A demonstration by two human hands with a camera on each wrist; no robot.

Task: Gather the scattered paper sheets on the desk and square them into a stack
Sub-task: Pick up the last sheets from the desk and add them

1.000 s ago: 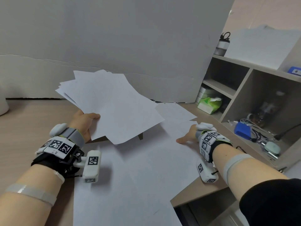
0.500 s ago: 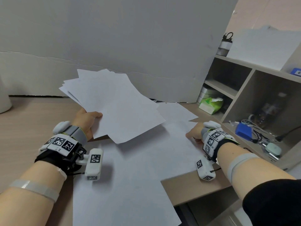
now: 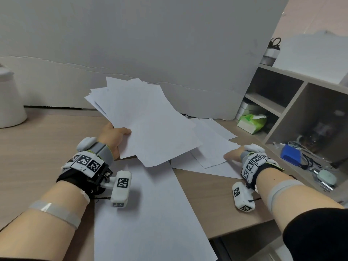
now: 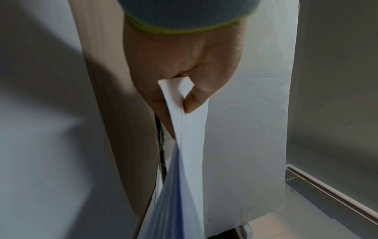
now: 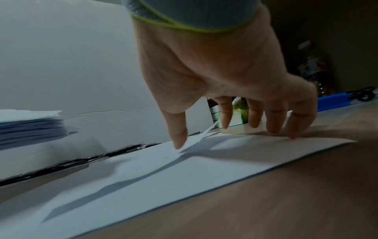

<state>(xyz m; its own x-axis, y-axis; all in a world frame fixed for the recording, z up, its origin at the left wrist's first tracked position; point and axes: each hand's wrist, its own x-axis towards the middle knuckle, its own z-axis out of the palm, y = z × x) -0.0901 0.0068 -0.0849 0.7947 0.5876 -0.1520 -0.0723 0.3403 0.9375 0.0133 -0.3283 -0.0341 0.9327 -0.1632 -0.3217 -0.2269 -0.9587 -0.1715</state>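
Note:
My left hand [image 3: 114, 137] pinches a fanned bundle of white paper sheets [image 3: 143, 121] by its near corner and holds it tilted above the desk; in the left wrist view the thumb [image 4: 194, 100] presses the bundle's edge [image 4: 180, 145] against the fingers. My right hand [image 3: 233, 154] rests with spread, straight fingers on loose sheets [image 3: 211, 147] lying at the right of the desk; the fingertips [image 5: 180, 142] touch the top sheet [image 5: 143, 169]. A long white sheet [image 3: 150, 213] lies flat on the desk [image 3: 37, 151] near me.
A white board [image 3: 150, 44] stands along the back of the desk. An open shelf unit [image 3: 293, 110] at the right holds a green tissue pack [image 3: 252, 123], a blue object [image 3: 291, 155] and cables. A white container [image 3: 9, 102] stands at the far left.
My right hand slid the loose sheets at the right farther right, baring desk wood in the middle. The left hand kept hold of the bundle, almost still.

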